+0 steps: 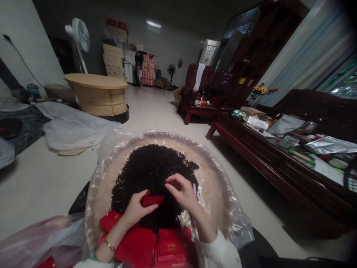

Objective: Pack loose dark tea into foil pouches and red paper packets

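A heap of dark, thin, dried leaves, which looks like loose tea (152, 163), lies in a wide round tray (220, 186) lined with clear plastic. My left hand (136, 209) grips a small red packet (153, 201) between thumb and fingers, over the near part of the heap. To its right, my right hand (181, 190) hovers above the leaves, thumb and fingertips drawn together in a pinch. Whatever is between those fingertips is too small to make out. Stacked red packets (175, 241) with gold print lie at the tray's near side, below my hands.
Beside my right wrist is a purple object (194, 190), partly hidden. Clear plastic sheeting (75, 126) lies on the floor at left, near a round woven stand (100, 98). A long dark wooden table (259, 156) with clutter runs along the right.
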A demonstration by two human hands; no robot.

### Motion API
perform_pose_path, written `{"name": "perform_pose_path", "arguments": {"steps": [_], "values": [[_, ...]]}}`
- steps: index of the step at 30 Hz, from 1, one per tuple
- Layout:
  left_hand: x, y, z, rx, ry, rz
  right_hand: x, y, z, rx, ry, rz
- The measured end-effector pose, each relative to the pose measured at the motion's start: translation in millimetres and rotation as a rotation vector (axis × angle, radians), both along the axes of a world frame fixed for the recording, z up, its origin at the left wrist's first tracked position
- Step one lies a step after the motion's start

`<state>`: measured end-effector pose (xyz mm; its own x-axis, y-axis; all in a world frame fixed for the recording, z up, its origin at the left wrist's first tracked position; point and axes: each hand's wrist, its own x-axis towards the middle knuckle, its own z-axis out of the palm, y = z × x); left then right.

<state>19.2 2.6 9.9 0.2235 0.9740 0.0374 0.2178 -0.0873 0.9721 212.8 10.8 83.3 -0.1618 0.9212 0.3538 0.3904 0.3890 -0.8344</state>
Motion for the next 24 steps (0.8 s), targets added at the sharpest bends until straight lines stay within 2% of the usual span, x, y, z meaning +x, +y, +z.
{"name": "perform_pose_path", "arguments": {"steps": [3, 6, 9, 12, 14, 18, 20, 21, 24], "values": [[-1, -1, -5.4, 0.124, 0.102, 0.066, -4, -6, 6.9, 0.001, -0.074, 0.113], [-1, -2, -5.3, 0.205, 0.171, 0.036, -10, -9, 12.2, -0.009, -0.156, 0.196], [-1, -3, -5.6, 0.224, 0.220, -0.001, -14, -8, 14.6, 0.013, -0.228, 0.244], [-3, -3, -9.3, 0.224, 0.245, 0.048, -14, -5, 15.3, 0.079, -0.252, 0.268], [-5, -3, -10.9, 0.251, 0.238, 0.074, -10, -1, 14.6, 0.099, -0.182, 0.196], [-6, -3, -8.0, 0.358, 0.169, 0.040, 1, 5, 11.4, 0.113, -0.019, -0.157], [-6, -3, -6.9, 0.383, 0.122, 0.005, 6, 4, 10.9, 0.129, -0.022, -0.225], [-6, -4, -7.1, 0.381, 0.108, -0.005, 7, 2, 11.3, 0.133, -0.042, -0.190], [-6, -4, -9.7, 0.328, 0.150, 0.042, 2, -8, 12.2, 0.143, -0.154, 0.050]]}}
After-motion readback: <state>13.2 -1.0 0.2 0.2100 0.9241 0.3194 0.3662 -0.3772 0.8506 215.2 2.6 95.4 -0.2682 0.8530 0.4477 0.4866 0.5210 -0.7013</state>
